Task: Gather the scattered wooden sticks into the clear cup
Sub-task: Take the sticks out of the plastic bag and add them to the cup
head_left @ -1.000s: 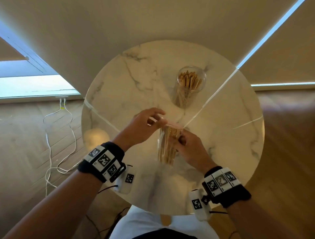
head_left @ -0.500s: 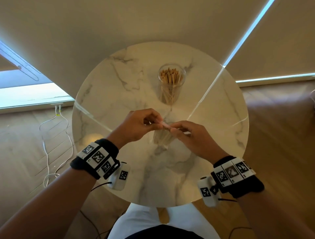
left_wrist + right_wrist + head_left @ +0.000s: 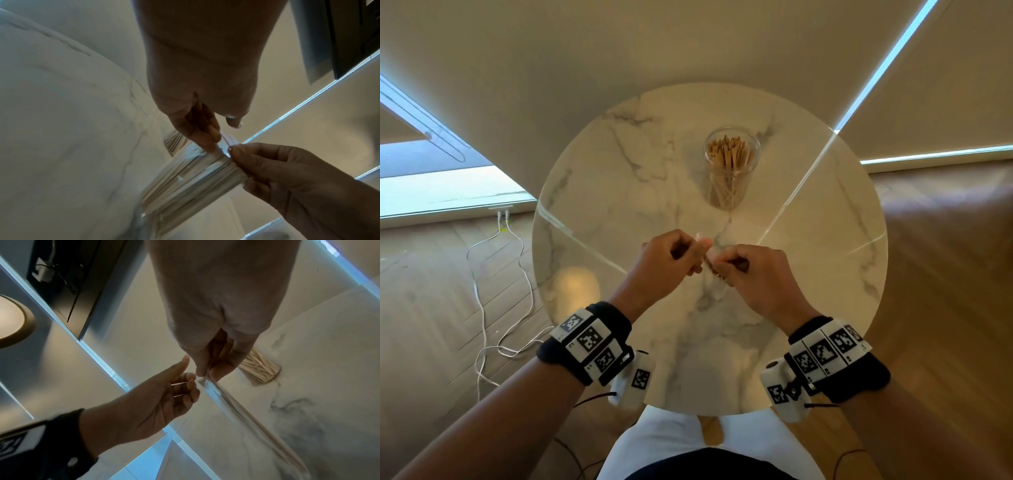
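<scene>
A clear plastic bag of wooden sticks (image 3: 195, 178) hangs over the marble table (image 3: 619, 178), its lower end near the tabletop. My left hand (image 3: 674, 260) pinches the bag's top edge from the left. My right hand (image 3: 746, 270) pinches the same top edge from the right, and the fingertips of the two hands nearly meet. In the head view the hands hide most of the bag (image 3: 714, 291). The clear cup (image 3: 731, 164) stands upright further back on the table, holding several sticks. It also shows behind the fingers as the cup (image 3: 259, 368).
The round table has bare marble around the cup and on both sides of my hands. White cables (image 3: 482, 274) lie on the wooden floor at the left. A wall with blinds rises behind the table.
One second ago my right hand held the bag by its side while the left reached for its top. Now both hands pinch the top edge close together, and the bag hangs below them.
</scene>
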The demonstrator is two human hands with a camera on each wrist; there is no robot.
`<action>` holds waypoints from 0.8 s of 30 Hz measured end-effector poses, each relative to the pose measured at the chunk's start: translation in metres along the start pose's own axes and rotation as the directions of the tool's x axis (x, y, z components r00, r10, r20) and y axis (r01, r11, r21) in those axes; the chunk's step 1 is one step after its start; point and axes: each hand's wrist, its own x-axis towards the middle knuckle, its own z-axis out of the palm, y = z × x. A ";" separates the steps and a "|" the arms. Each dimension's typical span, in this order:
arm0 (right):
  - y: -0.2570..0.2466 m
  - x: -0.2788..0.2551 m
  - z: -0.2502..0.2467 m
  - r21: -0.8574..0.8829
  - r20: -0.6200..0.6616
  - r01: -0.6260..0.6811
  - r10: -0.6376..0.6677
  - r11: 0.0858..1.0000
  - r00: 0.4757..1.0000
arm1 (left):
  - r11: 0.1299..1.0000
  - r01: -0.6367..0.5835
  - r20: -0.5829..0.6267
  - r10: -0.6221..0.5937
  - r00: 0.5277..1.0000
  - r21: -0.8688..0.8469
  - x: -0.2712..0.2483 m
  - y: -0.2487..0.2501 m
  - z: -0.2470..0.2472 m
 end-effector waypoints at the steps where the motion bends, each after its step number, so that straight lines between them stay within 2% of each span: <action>1: -0.001 -0.002 0.003 0.021 0.009 -0.004 0.004 1.000 1.000 | 1.000 0.023 0.010 -0.023 1.000 -0.009 0.001 0.001 0.000; 3: -0.003 -0.005 0.006 0.035 0.025 -0.020 0.019 0.999 1.000 | 0.995 0.084 0.032 -0.083 0.996 -0.051 0.005 0.000 0.000; 6: -0.004 -0.006 0.008 0.046 0.048 -0.069 0.067 0.997 0.997 | 0.963 0.171 0.125 -0.147 0.981 -0.210 0.008 -0.004 -0.004; 11: -0.004 -0.009 0.010 0.036 0.013 -0.091 0.091 0.995 0.996 | 0.883 0.248 0.277 -0.143 0.950 -0.398 0.007 -0.008 -0.012; 18: -0.012 -0.007 0.007 -0.064 0.098 -0.066 0.072 0.996 0.993 | 0.855 0.276 0.320 -0.139 0.937 -0.439 0.003 -0.007 -0.019; 24: -0.013 -0.003 0.005 -0.027 0.134 -0.156 0.158 0.987 0.978 | 0.844 0.293 0.312 -0.159 0.937 -0.449 -0.001 -0.009 -0.016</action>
